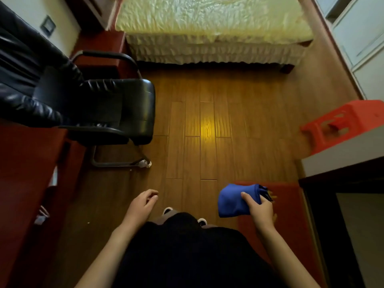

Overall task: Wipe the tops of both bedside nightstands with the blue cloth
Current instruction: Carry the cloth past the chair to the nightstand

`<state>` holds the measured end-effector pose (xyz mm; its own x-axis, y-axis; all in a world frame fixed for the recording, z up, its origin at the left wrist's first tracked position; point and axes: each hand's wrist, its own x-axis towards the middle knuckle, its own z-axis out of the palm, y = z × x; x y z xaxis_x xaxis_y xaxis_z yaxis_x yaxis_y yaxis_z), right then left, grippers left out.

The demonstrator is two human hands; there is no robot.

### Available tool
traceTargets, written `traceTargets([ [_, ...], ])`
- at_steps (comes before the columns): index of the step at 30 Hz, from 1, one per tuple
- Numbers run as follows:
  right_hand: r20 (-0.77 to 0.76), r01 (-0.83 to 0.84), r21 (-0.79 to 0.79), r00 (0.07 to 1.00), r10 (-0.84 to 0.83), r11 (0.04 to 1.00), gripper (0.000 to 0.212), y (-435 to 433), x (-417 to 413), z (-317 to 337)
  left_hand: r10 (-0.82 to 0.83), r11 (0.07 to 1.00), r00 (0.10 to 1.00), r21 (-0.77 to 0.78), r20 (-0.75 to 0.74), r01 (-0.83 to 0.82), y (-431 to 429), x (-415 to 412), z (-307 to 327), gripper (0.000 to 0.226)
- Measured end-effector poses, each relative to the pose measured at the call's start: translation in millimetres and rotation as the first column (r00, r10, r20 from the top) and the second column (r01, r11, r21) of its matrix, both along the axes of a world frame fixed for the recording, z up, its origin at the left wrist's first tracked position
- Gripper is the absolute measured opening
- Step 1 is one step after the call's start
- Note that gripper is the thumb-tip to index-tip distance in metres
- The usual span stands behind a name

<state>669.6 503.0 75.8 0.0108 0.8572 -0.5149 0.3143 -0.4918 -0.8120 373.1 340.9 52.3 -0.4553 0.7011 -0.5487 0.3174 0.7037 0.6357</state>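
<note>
The folded blue cloth (233, 201) is held low at the right, above the wooden floor, with my right hand (260, 209) shut on its right side, thumb on top. My left hand (142, 203) hangs at the lower middle with its fingers loosely curled and nothing in it. A dark red-brown nightstand (99, 43) stands at the left of the bed (212, 28), partly hidden behind the chair. No second nightstand shows in this view.
A black leather armchair (93, 104) stands at the left on the wooden floor (207, 125). A red plastic stool (342, 125) sits at the right, behind a white-topped surface (342, 154). Red-brown furniture (27, 173) lines the left edge, and a red mat (291, 215) lies underfoot.
</note>
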Motion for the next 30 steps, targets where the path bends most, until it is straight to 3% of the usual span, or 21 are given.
traceTargets([
  [12,-0.088,-0.163,0.014,0.983,0.163,0.987,0.016,192.8,-138.0,-15.3,0.302,0.952,0.953,-0.064,0.024,-0.300,115.3,-109.7,-35.1,0.020],
  [16,-0.085,-0.192,-0.005,0.978,0.191,0.981,0.010,268.5,-187.7,0.8,0.268,0.962,0.963,-0.067,0.030,-0.266,199.5,-165.4,-29.5,0.025],
  [23,-0.028,-0.111,0.033,0.993,0.112,0.993,0.008,395.3,-235.9,23.3,0.173,0.983,0.984,0.061,-0.032,-0.171,368.3,-238.4,0.8,0.030],
  [30,0.019,-0.132,0.018,0.991,0.131,0.991,0.005,535.0,-294.0,2.7,0.222,0.970,0.975,0.107,-0.021,-0.219,491.4,-299.3,-4.7,0.029],
])
